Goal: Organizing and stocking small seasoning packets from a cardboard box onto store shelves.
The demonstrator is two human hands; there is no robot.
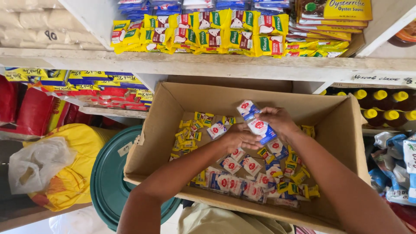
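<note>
white-and-blue plastic sachets (255, 123) sit clamped in both your hands' fingers. your left hand (237, 138) and right hand (277, 121) hover over the open brown cardboard box (164, 125).

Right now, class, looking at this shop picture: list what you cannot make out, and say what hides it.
Head view, the only one:
- Sachets under the hands: the left hand and right hand cover part of the white-and-blue sachets they grip, so their count is unclear.
- Cardboard box: its near wall hides the floor's front strip.
- Green lid: partly behind the box.
- Yellow-capped bottles: cut by the shelf and the right edge.
</note>
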